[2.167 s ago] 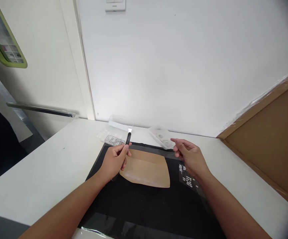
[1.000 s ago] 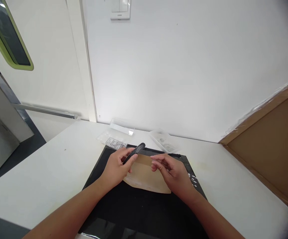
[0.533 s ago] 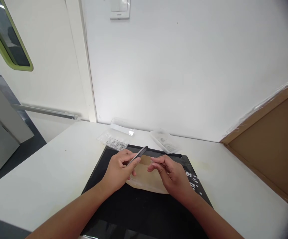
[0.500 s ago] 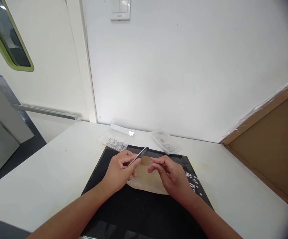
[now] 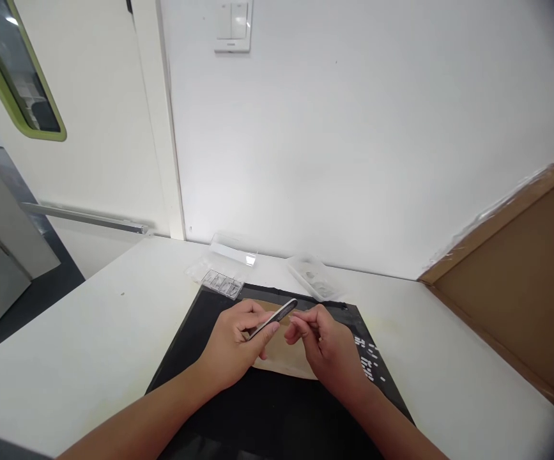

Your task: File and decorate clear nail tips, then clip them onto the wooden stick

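White wall [image 5: 353,140] fills most of the view, with a light switch [image 5: 231,25] high up and a door with a green-framed window [image 5: 13,70] to the left. Below it runs a white table [image 5: 89,345], and a large brown board [image 5: 521,287] wrapped in clear film leans against the wall at the right. On the table lies a black mat [image 5: 277,409], and on the mat rests a tan envelope [image 5: 289,358], partly covered by both hands. Beyond the mat's far edge sit a clear plastic box [image 5: 222,271] with small compartments and a clear plastic tray [image 5: 314,278], the two apart from each other. Small white pieces [image 5: 367,358] are scattered on the mat just right of the envelope. The left hand [image 5: 238,342] is curled, with thumb and fingers pinched on a slim dark nail file [image 5: 277,314], which is held above the envelope and slants up to the right. The right hand [image 5: 327,345] is loosely curled, its fingertips [image 5: 292,331] gathered just below the file's raised end; whether they hold anything or touch the file cannot be told.
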Available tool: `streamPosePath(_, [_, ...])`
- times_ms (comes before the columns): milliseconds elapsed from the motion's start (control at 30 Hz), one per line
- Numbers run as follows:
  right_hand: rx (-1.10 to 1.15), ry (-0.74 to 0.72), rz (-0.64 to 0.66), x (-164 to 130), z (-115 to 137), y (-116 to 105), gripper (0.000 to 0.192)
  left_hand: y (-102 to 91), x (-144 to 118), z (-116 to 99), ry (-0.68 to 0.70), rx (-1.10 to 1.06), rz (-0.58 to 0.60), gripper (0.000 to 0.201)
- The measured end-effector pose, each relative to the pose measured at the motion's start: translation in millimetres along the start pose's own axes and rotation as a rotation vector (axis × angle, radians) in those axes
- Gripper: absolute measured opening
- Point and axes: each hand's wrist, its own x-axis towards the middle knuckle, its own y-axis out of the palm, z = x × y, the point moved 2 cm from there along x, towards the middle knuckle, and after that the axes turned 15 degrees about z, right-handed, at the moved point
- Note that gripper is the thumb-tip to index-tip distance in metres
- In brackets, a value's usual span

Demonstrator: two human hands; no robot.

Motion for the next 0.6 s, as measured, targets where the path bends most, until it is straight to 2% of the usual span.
streamPosePath(333, [-0.108,-0.077,-0.101,0.5,4.3,-0.3,0.016,0.1,-1.6,0.2,0.022,0.076,-0.016,0.030])
streamPosePath(600, [-0.165,-0.050,-0.141,-0.6,6.4,-0.3,0.017,3.6,-4.4,-3.3,0.031,0.096,0.022,0.026])
